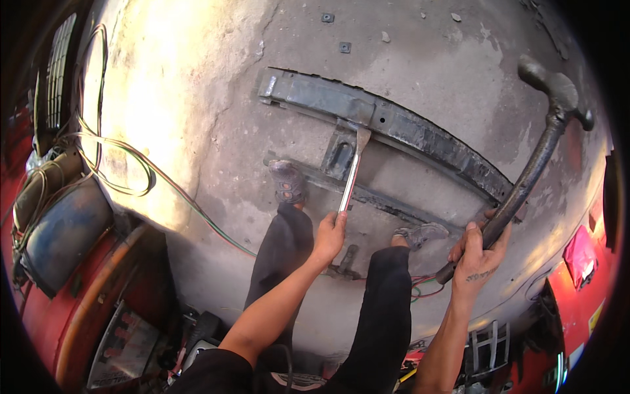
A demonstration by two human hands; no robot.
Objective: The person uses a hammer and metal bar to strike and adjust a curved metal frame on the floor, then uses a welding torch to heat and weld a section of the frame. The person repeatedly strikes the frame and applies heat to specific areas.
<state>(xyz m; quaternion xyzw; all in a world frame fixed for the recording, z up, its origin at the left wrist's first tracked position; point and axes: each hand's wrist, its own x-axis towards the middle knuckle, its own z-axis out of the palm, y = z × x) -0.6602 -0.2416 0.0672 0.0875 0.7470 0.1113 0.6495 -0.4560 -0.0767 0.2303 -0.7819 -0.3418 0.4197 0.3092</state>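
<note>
The left hand has its fingers wrapped round a flat chisel, whose blade meets the curved metal beam lying on the floor, beside the short bracket. The right hand's fingers close on a hammer — held up, clear of the chisel. I'd call this lining up a blow; striking calls for a steady blade. Off right, a pink bag — contents hidden from me.
</note>
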